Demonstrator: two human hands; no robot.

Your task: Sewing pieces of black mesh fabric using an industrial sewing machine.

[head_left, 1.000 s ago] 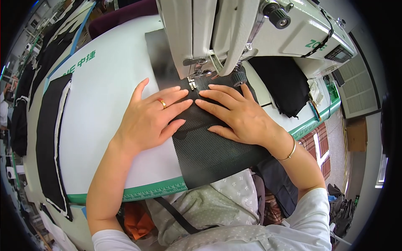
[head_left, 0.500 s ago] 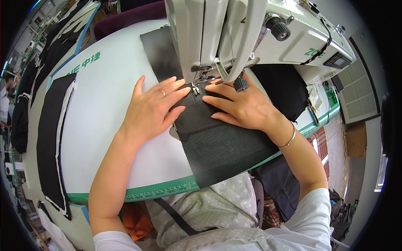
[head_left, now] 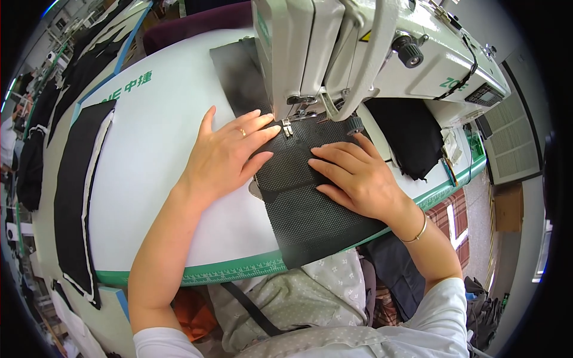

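Observation:
A strip of black mesh fabric (head_left: 310, 221) lies on the white sewing table (head_left: 161, 137) and runs under the presser foot (head_left: 287, 126) of a white industrial sewing machine (head_left: 334, 53). My left hand (head_left: 230, 152), with a ring on it, lies flat on the fabric's left edge, fingertips next to the presser foot. To the right of the needle, my right hand (head_left: 358, 176) presses flat on the mesh; a bracelet sits on its wrist. Both hands rest on the fabric with fingers spread.
A long black fabric piece with a white edge (head_left: 77, 191) lies at the table's left side. A folded black cloth (head_left: 412, 134) sits right of the machine. The table's front edge carries a green ruler strip (head_left: 239, 271). More black pieces lie at the far left.
The mesh fabric has moved away from me under the presser foot, and both hands have slid forward with it. My right hand has drawn back a little to the right.

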